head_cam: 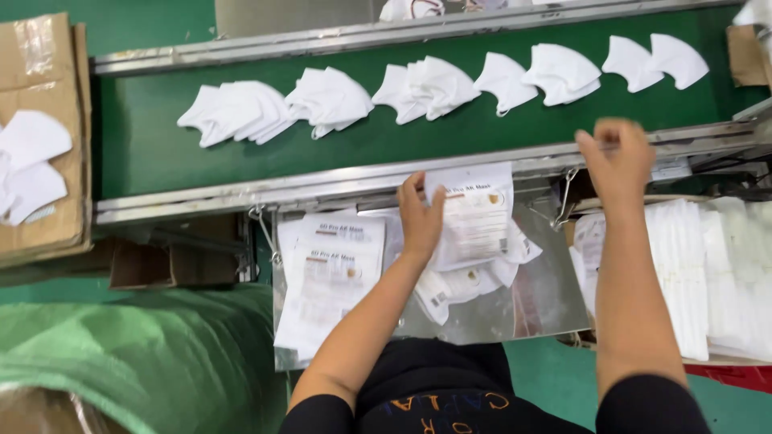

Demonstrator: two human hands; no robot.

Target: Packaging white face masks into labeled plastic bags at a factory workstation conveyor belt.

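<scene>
- Conveyor belt (145,153) — a green belt between two metal side rails, running across the top of the view; it is the largest item and lies just beyond the work tray, so the goods on it are within arm's reach
- Folded white masks (330,98) — laid in loose overlapping clusters along the belt, from the left-hand cluster to the pair at far right; they lie flat, well apart from both hands
- Green sack (137,354) — bulky woven material at lower left, beside the person's body and below the tray
- Cardboard box (48,80) — at far left, with a few more white masks resting on it
- Metal tray (539,309) — a flat sheet hung off the near rail by wire hooks, which keeps it level directly in front of the person
- White stack (708,273) — flat white pieces packed on edge at right, beside the tray
- Printed pouches (334,277) — a pile lying flat on the left part of the tray
- Single pouch (474,217) — held upright against the near rail, above the loose pouches on the tray
- Left hand (420,221) — fingers extended and close together, pressing the left edge of the single pouch, thumb side toward the belt
- Right hand (618,157) — raised at the near rail; fingers curled inward, and whether they pinch anything I cannot tell
</scene>
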